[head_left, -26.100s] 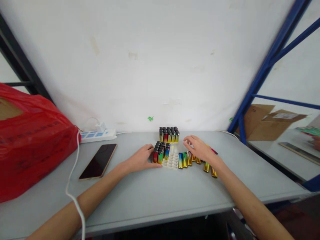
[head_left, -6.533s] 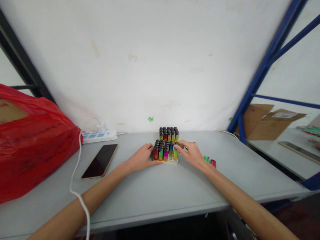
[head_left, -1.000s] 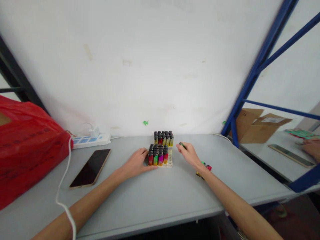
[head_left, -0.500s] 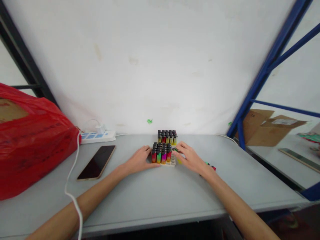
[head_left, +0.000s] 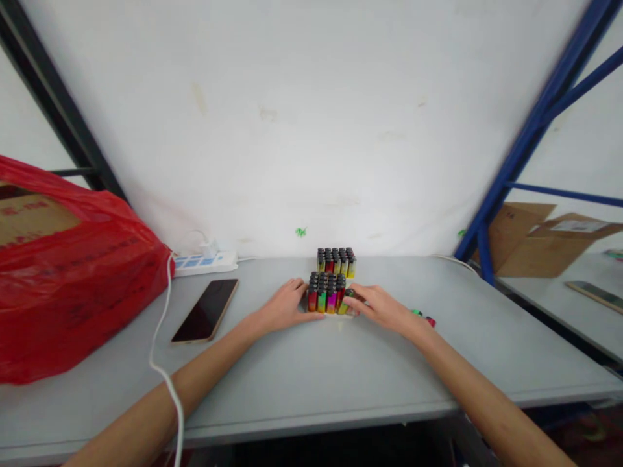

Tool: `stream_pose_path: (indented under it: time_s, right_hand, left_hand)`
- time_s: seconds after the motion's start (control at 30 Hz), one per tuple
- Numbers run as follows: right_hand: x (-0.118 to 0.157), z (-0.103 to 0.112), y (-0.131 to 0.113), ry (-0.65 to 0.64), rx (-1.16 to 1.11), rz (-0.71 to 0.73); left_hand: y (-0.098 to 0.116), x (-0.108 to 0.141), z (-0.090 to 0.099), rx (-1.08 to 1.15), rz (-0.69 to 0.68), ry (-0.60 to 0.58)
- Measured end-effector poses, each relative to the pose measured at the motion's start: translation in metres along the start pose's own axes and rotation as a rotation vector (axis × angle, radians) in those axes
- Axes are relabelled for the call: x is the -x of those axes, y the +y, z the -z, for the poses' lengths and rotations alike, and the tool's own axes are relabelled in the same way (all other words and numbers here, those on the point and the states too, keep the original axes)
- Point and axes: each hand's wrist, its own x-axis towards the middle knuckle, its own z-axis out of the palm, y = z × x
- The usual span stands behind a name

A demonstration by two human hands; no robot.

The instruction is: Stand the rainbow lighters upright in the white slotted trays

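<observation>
Rows of colourful lighters [head_left: 326, 299] with black tops stand upright in a pale tray [head_left: 335, 316] on the grey table. My left hand [head_left: 282, 308] braces the tray's left side, its thumb along the front edge and its fingers around the far side. At the tray's front right corner, my right hand [head_left: 381, 307] pinches a yellow lighter [head_left: 343, 306], which leans slightly beside the last row. Behind this tray stands a second block of lighters [head_left: 337, 261]. A few loose lighters [head_left: 429, 321], one with red showing, lie partly hidden behind my right forearm.
A phone [head_left: 206, 311] lies left of my left hand. Further left are a red plastic bag [head_left: 82, 292], a power strip [head_left: 207, 263] and a white cable [head_left: 164, 370] crossing over my left forearm. Blue rack posts [head_left: 487, 253] and a cardboard box [head_left: 545, 246] are at the right.
My right hand has brought the yellow lighter from beside the tray to its front right corner. My left hand stays against the tray. The whole view has shifted slightly.
</observation>
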Motion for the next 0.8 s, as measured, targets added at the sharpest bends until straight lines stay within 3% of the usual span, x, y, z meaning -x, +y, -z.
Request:
stream_pose_path:
  time_s: [0.23,0.57,0.67,0.8]
  right_hand:
    - [-0.001,0.003,0.006,-0.018,-0.041,0.007]
    - [-0.01,-0.013,0.006,0.073,0.235,0.058]
    - [-0.009,-0.001,0.007,0.08,0.209,0.076]
    - [0.002,0.035,0.022,0.206,0.214,-0.076]
  left_hand:
    - [-0.005,-0.001,0.0,0.033,-0.028,0.01]
    - [-0.005,-0.001,0.0,0.049,-0.012,0.02]
    - [-0.004,-0.001,0.001,0.043,0.005,0.01]
    - [-0.003,-0.002,0.001,0.036,0.013,0.016]
